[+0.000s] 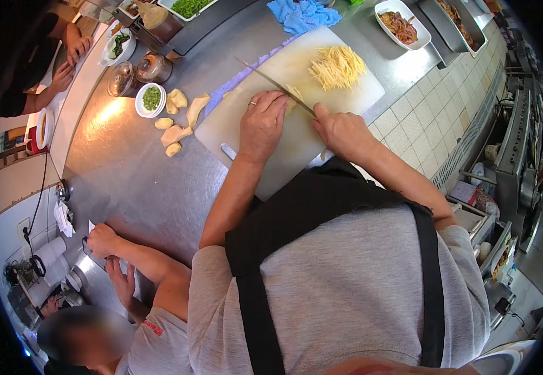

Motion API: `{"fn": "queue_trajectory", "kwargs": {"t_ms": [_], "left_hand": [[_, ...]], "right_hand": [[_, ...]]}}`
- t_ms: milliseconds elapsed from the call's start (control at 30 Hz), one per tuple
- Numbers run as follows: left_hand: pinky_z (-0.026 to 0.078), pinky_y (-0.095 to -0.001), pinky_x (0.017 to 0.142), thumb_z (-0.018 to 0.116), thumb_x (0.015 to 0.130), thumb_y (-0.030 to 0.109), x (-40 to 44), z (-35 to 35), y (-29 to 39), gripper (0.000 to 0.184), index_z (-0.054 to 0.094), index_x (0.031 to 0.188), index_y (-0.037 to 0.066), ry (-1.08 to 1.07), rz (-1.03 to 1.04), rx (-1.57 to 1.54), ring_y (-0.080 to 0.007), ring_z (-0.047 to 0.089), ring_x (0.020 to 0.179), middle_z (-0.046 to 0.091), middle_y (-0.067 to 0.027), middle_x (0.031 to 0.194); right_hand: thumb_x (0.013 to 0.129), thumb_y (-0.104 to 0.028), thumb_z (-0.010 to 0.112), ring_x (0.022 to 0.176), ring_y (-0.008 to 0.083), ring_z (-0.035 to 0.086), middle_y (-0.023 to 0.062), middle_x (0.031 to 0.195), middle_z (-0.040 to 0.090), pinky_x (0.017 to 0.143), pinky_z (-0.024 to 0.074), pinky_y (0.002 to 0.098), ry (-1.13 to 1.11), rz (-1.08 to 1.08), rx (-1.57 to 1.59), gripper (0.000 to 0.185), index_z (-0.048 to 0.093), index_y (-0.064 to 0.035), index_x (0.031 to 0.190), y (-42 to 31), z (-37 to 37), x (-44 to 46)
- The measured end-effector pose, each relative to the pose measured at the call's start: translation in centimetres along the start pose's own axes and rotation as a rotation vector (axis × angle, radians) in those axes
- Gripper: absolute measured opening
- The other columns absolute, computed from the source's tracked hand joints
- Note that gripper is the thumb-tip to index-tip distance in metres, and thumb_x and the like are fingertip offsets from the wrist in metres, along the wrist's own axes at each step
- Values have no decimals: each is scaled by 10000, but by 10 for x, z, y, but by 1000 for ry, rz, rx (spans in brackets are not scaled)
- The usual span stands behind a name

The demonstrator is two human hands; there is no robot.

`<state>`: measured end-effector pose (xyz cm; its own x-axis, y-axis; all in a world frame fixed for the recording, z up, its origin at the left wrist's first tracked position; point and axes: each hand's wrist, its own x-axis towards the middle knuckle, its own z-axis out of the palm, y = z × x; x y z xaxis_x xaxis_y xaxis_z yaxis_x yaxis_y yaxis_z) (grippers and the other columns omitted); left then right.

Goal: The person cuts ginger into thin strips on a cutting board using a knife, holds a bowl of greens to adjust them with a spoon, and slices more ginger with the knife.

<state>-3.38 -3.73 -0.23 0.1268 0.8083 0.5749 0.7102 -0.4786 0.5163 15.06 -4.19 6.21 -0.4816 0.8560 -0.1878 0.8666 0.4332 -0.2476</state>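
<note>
My right hand (344, 132) is closed around the handle of a kitchen knife (276, 85), whose long blade points up and left across a white cutting board (253, 134). Close beside the blade, my left hand (263, 122), with a ring on one finger, has its fingers curled on the board. Thin ginger slices (294, 94) show by the blade near its fingertips; part of them is hidden. Farther up the board lies a pile of pale yellow ginger shreds (338, 67). Left of the board, several peeled ginger pieces (175, 134) rest on the steel counter (153, 187).
A purple cloth (246, 76) sticks out under the board. Nearby are a bowl of chopped greens (151, 99), dark jars (154, 67), a blue cloth (303, 15) and a white dish of sliced food (403, 26). One co-worker's hands (104, 242) are lower left, another person's (71, 59) upper left.
</note>
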Motion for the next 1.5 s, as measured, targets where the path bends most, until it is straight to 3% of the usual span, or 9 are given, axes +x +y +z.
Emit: {"fn": "queue_trajectory", "kwargs": {"t_ms": [200,400,600,767,1300,1500], "left_hand": [[515,-335,798,681,779,49,1,-3,2,121,676,897,24,-2,6,11,-246,616,935,656,-66,954],[517,-334,791,686,774,48,1,0,0,113,675,885,25,25,13,-7,-246,620,920,655,-70,949],[515,-332,795,684,777,48,0,0,0,108,679,884,28,16,17,-8,-245,621,919,658,-65,944],[517,-334,794,686,777,50,1,-2,1,101,679,875,27,16,2,-14,-249,622,923,659,-68,931],[518,-340,797,688,771,50,-1,-1,0,106,680,876,39,13,1,-16,-250,621,930,655,-67,942],[518,-342,797,684,775,48,0,0,-1,89,673,862,34,23,-11,-35,-252,623,926,653,-65,937]], "right_hand": [[927,-237,509,619,375,650,177,625,626,548,512,485,-45,-58,-59,212,467,-30,928,-2,-34,-7],[940,-251,511,656,403,641,199,665,633,576,499,513,-60,52,10,228,439,-35,948,-1,-1,4],[921,-218,510,640,385,655,196,642,633,556,515,489,-81,-48,-42,198,467,-25,922,-5,-38,-11],[915,-208,515,644,386,658,193,646,637,559,517,486,-27,5,1,194,481,-17,918,-1,-2,2],[925,-225,509,605,392,642,196,631,626,540,506,498,-50,-62,-27,204,469,-25,931,-4,-30,-8],[934,-250,518,623,403,632,189,636,624,553,491,518,-16,17,24,233,431,-34,945,-2,1,4]]}}
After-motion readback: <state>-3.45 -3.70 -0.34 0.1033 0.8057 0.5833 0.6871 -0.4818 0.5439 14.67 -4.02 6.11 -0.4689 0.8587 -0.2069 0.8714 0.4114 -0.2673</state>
